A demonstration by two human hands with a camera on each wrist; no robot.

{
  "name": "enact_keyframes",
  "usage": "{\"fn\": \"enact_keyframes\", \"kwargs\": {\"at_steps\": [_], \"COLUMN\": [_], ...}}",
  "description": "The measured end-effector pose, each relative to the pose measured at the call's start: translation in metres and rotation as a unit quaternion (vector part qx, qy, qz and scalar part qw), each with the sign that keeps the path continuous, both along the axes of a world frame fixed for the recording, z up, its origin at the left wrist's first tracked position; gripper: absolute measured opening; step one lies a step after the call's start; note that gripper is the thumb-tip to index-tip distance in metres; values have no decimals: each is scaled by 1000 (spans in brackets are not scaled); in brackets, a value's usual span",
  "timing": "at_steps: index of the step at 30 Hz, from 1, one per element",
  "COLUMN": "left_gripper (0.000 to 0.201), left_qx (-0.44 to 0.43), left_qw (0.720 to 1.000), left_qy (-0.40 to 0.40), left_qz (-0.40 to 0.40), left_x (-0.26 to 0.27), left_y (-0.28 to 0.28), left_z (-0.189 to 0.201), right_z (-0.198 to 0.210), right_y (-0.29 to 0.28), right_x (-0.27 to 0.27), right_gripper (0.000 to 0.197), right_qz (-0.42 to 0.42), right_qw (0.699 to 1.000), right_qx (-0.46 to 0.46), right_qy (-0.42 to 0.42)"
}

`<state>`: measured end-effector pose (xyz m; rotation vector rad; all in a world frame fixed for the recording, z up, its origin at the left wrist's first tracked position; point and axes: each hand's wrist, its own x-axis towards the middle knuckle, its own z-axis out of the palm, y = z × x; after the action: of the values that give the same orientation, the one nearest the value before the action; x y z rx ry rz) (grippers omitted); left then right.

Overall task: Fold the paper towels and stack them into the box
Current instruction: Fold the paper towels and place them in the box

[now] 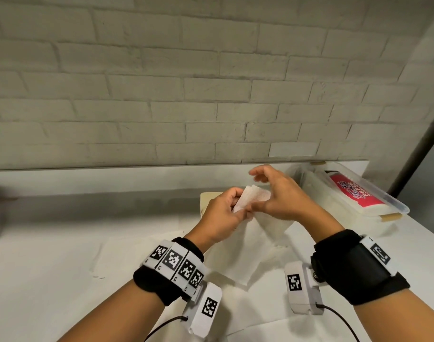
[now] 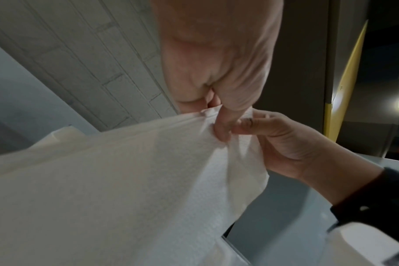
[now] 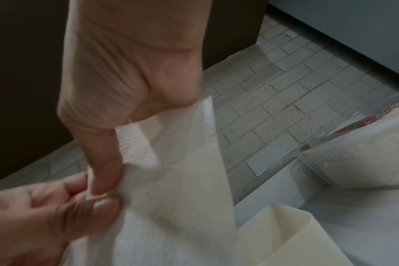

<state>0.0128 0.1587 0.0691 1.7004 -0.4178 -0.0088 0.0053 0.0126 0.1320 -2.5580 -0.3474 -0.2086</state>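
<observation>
A white paper towel [image 1: 256, 195] is held up off the table, its lower part [image 1: 262, 243] hanging to the tabletop. My left hand [image 1: 235, 206] pinches its top edge between thumb and fingers, close up in the left wrist view [image 2: 221, 126]. My right hand [image 1: 257, 206] meets it there, thumb [image 3: 103, 171] pressed on the towel [image 3: 171, 180] against the left fingers [image 3: 64, 198]. Its other fingers are raised and loosely spread behind the sheet. The clear plastic box [image 1: 393, 203] stands to the right by the wall, holding white towels and a red-labelled pack [image 1: 354, 191].
More flat paper towels [image 1: 137, 253] lie on the white table [image 1: 50, 280] to the left of my arms. A cream-coloured block [image 1: 207, 199] sits just behind my hands. A brick wall [image 1: 211, 82] closes the back. The table's right edge runs past the box.
</observation>
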Motion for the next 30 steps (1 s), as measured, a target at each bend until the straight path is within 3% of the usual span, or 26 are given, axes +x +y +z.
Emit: {"fn": "enact_keyframes", "kwargs": {"at_steps": [5,10,16,21,23,25,30], "left_gripper": [36,26,26,32,31,30,28], "left_qx": [15,128,37,-33,27,155,342], "left_qw": [1000,991,994,977,968,953,915], "left_qy": [15,37,85,102,85,59,115], "left_qz": [7,-8,56,184,235,252,183], "left_x": [9,22,58,96,110,119,129], "left_y": [5,28,56,56,51,44,32], "left_z": [5,1,-6,-1,-4,-7,-9], "right_z": [14,17,-2,-35,-55,-73,-92], "right_y": [-1,-11,-32,-43,-44,-46,-44], "right_x": [5,22,61,102,117,128,136], "right_gripper": [74,56,51,32,36,42,34], "right_qz": [61,14,-46,-118,-142,-166,-211], "right_qw": [997,997,980,953,941,934,952], "right_qx": [5,72,185,279,307,310,162], "right_qy": [36,-34,-53,-16,17,58,149]}}
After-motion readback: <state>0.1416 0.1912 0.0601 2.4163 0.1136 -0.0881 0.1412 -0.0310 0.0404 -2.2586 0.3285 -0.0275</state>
